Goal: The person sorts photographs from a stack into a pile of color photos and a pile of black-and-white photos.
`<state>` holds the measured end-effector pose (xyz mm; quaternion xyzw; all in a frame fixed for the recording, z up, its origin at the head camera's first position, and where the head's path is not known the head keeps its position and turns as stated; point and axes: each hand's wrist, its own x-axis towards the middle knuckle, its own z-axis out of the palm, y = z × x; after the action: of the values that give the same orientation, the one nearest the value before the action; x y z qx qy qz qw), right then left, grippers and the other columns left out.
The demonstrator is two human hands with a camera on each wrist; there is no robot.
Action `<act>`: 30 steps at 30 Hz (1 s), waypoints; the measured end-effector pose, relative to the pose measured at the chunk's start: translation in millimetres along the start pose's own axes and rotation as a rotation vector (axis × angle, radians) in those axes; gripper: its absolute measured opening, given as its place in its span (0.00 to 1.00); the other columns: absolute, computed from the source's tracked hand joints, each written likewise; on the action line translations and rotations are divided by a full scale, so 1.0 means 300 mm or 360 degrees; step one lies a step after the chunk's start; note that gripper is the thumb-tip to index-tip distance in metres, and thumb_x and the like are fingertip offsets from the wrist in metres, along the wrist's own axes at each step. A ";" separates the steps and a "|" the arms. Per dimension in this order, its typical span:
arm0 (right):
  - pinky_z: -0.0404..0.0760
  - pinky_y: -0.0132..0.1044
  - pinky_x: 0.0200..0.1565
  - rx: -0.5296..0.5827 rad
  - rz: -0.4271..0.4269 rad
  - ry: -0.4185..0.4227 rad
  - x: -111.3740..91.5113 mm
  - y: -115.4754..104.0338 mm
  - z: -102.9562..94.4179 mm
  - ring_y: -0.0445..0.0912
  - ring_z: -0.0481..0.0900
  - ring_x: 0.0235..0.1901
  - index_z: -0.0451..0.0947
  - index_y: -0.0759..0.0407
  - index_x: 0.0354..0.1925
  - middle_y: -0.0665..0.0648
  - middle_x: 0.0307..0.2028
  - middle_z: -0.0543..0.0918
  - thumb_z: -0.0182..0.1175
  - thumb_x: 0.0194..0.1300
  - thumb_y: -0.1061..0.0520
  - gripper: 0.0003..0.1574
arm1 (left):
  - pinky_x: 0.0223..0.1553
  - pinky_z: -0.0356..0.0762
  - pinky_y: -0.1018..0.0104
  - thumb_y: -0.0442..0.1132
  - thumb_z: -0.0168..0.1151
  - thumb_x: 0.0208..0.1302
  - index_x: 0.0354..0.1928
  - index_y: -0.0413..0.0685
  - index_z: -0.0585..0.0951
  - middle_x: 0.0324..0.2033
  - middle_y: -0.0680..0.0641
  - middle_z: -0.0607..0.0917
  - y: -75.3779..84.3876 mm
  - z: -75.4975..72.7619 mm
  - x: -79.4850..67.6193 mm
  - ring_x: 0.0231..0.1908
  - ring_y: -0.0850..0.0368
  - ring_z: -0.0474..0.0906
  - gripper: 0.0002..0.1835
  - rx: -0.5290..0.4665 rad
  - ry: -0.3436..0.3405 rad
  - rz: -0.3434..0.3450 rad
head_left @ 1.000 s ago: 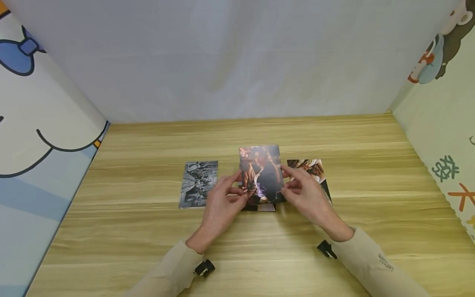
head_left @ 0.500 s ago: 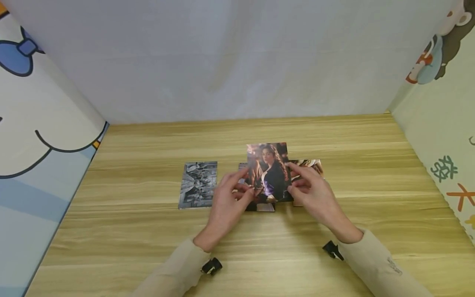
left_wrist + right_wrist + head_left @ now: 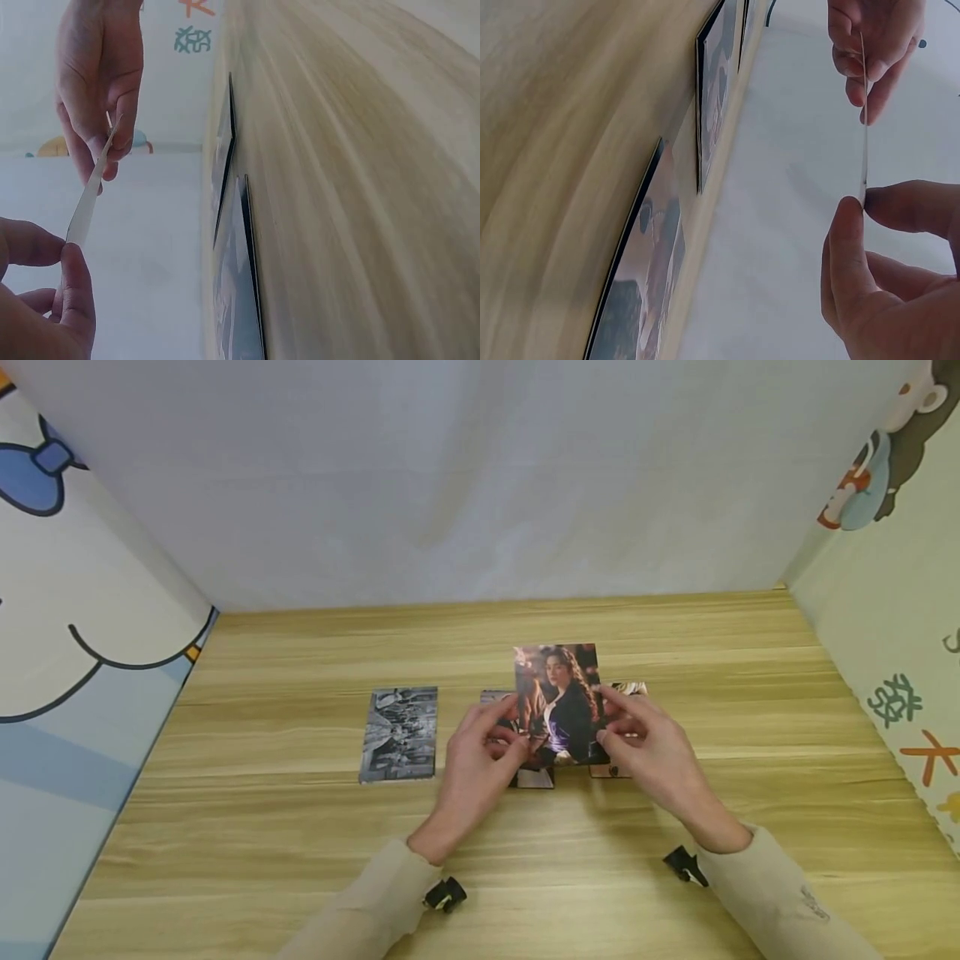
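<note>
portrait: this photo is raised over the table's middle part, clear of the surface.
left hand: thumb and fingers pinch the portrait's left edge.
right hand: thumb and fingers pinch its right edge.
grey photo: flat on the table, left of its middle.
middle photo: on the table's middle part, partly hidden by the portrait.
right photo: on the table, right of its middle, also partly hidden.
white wall: behind the table's far edge.
</note>
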<state>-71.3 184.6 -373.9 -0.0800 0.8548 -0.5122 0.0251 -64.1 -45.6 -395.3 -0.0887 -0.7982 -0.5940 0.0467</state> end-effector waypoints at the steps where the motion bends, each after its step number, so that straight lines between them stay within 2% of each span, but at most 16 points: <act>1: 0.81 0.22 0.50 -0.0004 0.0000 0.0005 -0.001 0.001 -0.004 0.54 0.81 0.50 0.67 0.66 0.74 0.64 0.53 0.76 0.62 0.65 0.72 0.40 | 0.36 0.87 0.69 0.24 0.65 0.62 0.70 0.37 0.75 0.52 0.42 0.80 0.002 0.004 0.002 0.40 0.53 0.83 0.31 -0.0006 -0.0005 -0.0002; 5: 0.82 0.22 0.47 0.0012 0.0004 0.0009 -0.005 0.005 -0.019 0.56 0.81 0.50 0.67 0.66 0.74 0.65 0.53 0.76 0.62 0.67 0.71 0.39 | 0.34 0.87 0.68 0.24 0.64 0.63 0.70 0.39 0.75 0.51 0.43 0.80 0.009 0.020 0.006 0.40 0.54 0.84 0.32 -0.0038 -0.0016 -0.0010; 15: 0.82 0.24 0.39 -0.0081 0.0045 0.0050 -0.018 0.017 -0.060 0.59 0.82 0.53 0.67 0.63 0.75 0.65 0.56 0.77 0.62 0.70 0.66 0.37 | 0.42 0.87 0.70 0.20 0.62 0.60 0.67 0.35 0.77 0.49 0.39 0.81 0.018 0.065 0.025 0.41 0.49 0.84 0.30 -0.0105 0.0006 0.0051; 20: 0.81 0.25 0.34 -0.0072 0.0053 0.0079 -0.024 0.030 -0.079 0.46 0.82 0.48 0.67 0.62 0.75 0.64 0.56 0.77 0.62 0.71 0.66 0.37 | 0.42 0.87 0.70 0.21 0.62 0.61 0.67 0.35 0.78 0.48 0.39 0.81 0.020 0.088 0.031 0.41 0.49 0.84 0.29 -0.0120 -0.0011 0.0056; 22: 0.81 0.26 0.33 -0.0071 0.0057 0.0086 -0.025 0.038 -0.086 0.44 0.82 0.48 0.67 0.62 0.75 0.64 0.56 0.77 0.62 0.71 0.66 0.37 | 0.42 0.87 0.70 0.22 0.62 0.61 0.67 0.35 0.77 0.48 0.40 0.81 0.021 0.097 0.034 0.40 0.51 0.84 0.30 -0.0114 -0.0027 0.0046; 25: 0.81 0.26 0.34 -0.0053 0.0076 0.0080 -0.027 0.049 -0.096 0.50 0.82 0.51 0.66 0.62 0.76 0.64 0.57 0.77 0.62 0.72 0.66 0.37 | 0.41 0.86 0.71 0.22 0.62 0.61 0.68 0.37 0.77 0.48 0.41 0.81 0.022 0.108 0.036 0.39 0.54 0.84 0.30 -0.0089 -0.0043 0.0031; 27: 0.81 0.26 0.34 -0.0047 0.0087 0.0073 -0.027 0.056 -0.100 0.58 0.81 0.53 0.65 0.63 0.76 0.65 0.58 0.76 0.61 0.72 0.65 0.37 | 0.41 0.86 0.72 0.23 0.62 0.61 0.68 0.37 0.77 0.49 0.41 0.81 0.019 0.116 0.039 0.39 0.55 0.84 0.31 -0.0083 -0.0053 0.0026; 30: 0.81 0.27 0.33 -0.0043 0.0100 0.0069 -0.028 0.063 -0.105 0.60 0.81 0.54 0.65 0.64 0.76 0.66 0.59 0.75 0.61 0.72 0.65 0.37 | 0.40 0.86 0.72 0.22 0.62 0.60 0.68 0.37 0.77 0.50 0.39 0.81 0.017 0.128 0.042 0.39 0.55 0.84 0.31 -0.0082 -0.0063 0.0027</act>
<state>-69.0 222.4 -376.0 -0.0422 0.8641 -0.5011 0.0217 -74.3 -6.4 -399.3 -0.1084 -0.7826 -0.6121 0.0335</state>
